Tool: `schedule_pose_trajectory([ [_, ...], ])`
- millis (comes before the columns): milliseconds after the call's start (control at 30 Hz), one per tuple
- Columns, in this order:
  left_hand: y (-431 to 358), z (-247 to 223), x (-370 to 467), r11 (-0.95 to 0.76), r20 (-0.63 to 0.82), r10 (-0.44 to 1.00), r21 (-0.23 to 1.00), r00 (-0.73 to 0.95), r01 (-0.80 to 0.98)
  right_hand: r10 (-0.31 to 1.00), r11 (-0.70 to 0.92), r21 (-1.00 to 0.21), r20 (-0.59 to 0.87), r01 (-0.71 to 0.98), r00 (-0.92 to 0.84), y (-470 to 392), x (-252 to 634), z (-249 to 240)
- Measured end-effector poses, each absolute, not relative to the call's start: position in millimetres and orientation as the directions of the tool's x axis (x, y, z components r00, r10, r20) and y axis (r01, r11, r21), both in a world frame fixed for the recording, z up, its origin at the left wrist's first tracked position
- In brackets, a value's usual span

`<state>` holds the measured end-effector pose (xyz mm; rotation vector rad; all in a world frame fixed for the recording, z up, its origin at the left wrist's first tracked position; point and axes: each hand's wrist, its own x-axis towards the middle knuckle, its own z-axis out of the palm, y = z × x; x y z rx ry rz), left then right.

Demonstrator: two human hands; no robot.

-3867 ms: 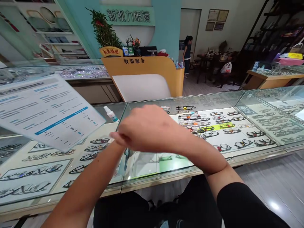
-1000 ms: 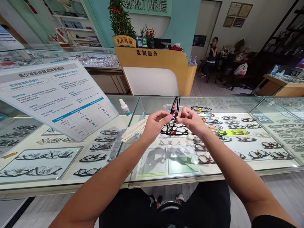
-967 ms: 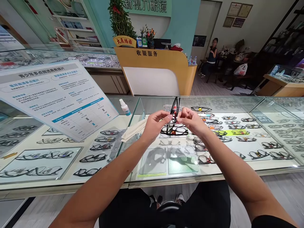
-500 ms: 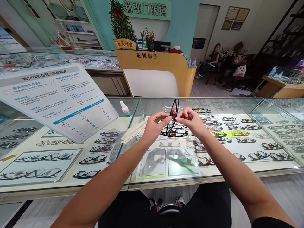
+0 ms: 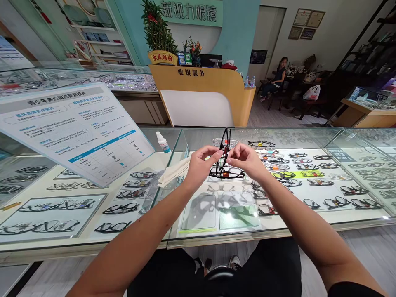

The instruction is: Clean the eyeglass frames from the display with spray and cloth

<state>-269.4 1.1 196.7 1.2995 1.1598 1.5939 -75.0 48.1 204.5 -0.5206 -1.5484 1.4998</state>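
Observation:
A dark-framed pair of glasses (image 5: 225,142) is held upright, seen edge-on, above the glass counter. My left hand (image 5: 202,163) pinches it from the left, thumb and forefinger closed on the frame. From the right, my right hand (image 5: 247,161) has its fingers bent and pressed together at the frame's edge, touching the glasses. Just under the hands another black pair (image 5: 232,172) lies on the counter. A folded beige cloth (image 5: 175,171) is left of my left hand, and a small white spray bottle (image 5: 162,142) stands behind it.
A large printed sheet (image 5: 77,128) stands tilted at the left. Rows of glasses (image 5: 320,182) fill the glass display counter (image 5: 216,236). Beyond are a wooden reception desk (image 5: 247,103) and a seated person (image 5: 278,78) at the back right.
My right hand has shifted slightly left and its fingers have curled more. The held glasses have turned a little, more edge-on. The seated person's legs have moved.

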Motion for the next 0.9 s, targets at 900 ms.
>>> schedule_pose_trajectory([
  [900,19.3,192.1,-294.7,-0.367,0.39,0.897,0.919,-0.206,0.141,0.834,0.493,-0.846,0.526,-0.203,-0.168,82.4,-50.6,208.3],
])
